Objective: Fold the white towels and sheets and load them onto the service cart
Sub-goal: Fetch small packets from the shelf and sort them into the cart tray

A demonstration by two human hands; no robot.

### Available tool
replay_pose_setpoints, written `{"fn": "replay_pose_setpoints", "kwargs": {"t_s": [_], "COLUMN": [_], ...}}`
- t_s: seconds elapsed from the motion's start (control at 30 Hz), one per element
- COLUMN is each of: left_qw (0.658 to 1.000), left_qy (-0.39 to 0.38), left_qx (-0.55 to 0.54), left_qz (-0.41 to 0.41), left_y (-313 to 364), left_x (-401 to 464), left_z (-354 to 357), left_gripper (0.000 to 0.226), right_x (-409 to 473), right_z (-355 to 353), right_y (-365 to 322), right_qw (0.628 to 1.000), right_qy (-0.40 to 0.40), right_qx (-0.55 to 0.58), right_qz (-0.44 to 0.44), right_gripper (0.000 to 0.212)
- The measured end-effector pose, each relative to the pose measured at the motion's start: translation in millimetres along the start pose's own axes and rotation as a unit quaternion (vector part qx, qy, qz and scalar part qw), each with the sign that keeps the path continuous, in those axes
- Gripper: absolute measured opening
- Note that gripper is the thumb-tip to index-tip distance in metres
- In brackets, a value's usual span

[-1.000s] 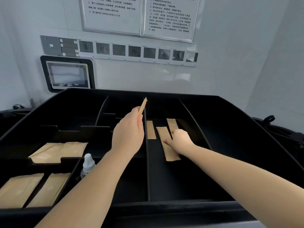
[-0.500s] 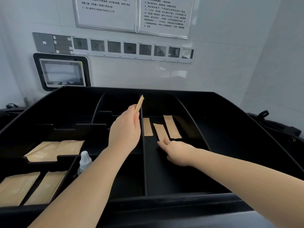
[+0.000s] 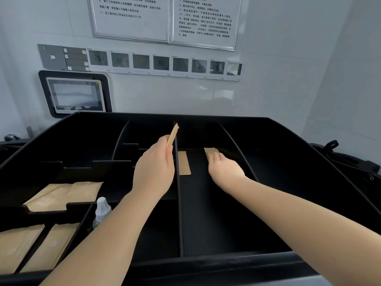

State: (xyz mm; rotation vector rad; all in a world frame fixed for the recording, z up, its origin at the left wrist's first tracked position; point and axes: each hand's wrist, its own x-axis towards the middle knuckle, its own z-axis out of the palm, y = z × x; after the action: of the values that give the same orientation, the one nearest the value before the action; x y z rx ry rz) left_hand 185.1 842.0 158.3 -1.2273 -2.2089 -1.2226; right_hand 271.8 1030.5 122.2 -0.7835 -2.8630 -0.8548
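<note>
A black divided tray (image 3: 288, 141) fills the lower view, and everything below is placed against it. In its near left compartments lie flat tan packets (image 3: 22, 246), with two more tan envelopes (image 3: 68, 193) in the compartment just behind them. A small white-capped bottle (image 3: 102, 211) stands just right of those envelopes, beside the left forearm. The left hand (image 3: 153, 170) hovers over the tray's middle, just left of the long central divider (image 3: 179, 203), pinching a thin tan sachet (image 3: 172, 134) between thumb and fingers so it sticks up and tilts away. Just right of the divider, one tan sachet (image 3: 184, 163) lies flat on the tray floor. Further right in the same compartment, the right hand (image 3: 224, 169) rests palm down, fingers reaching forward onto another tan sachet (image 3: 210, 151), mostly covering it; whether it grips or only presses is unclear. No white towels or sheets appear anywhere in view.
</note>
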Motion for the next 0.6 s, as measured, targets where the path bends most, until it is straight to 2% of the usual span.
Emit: {"fn": "replay_pose_setpoints", "kwargs": {"t_s": [0.1, 0.23, 0.37, 0.43, 0.5, 0.6], "left_qw": [1.0, 1.0, 1.0, 1.0, 0.999, 0.996], "left_qy": [0.002, 0.005, 0.011, 0.019, 0.028, 0.039], "left_qx": [-0.001, -0.007, -0.014, -0.019, -0.026, -0.076], "left_qz": [0.0, -0.001, 0.003, 0.006, 0.012, 0.02], "left_y": [-2, -3, -4, -5, -6, -4], "left_x": [1, 2, 2, 2, 2, 3], "left_z": [0, 1, 2, 2, 0, -3], "left_gripper": [0.036, 0.036, 0.036, 0.036, 0.037, 0.035], "right_x": [6, 12, 17, 15, 13, -3], "right_z": [9, 17, 17, 10, -5, -40], "right_y": [-1, 3, 4, 4, 4, 3], "right_qw": [0.996, 0.979, 0.963, 0.964, 0.967, 0.918], "right_qy": [-0.087, -0.203, -0.263, -0.238, -0.137, 0.032], "right_qx": [-0.002, 0.029, 0.056, 0.114, 0.211, 0.393], "right_qz": [-0.004, 0.006, -0.005, 0.03, 0.047, 0.034], "right_gripper": [0.044, 0.051, 0.054, 0.056, 0.056, 0.055]}}
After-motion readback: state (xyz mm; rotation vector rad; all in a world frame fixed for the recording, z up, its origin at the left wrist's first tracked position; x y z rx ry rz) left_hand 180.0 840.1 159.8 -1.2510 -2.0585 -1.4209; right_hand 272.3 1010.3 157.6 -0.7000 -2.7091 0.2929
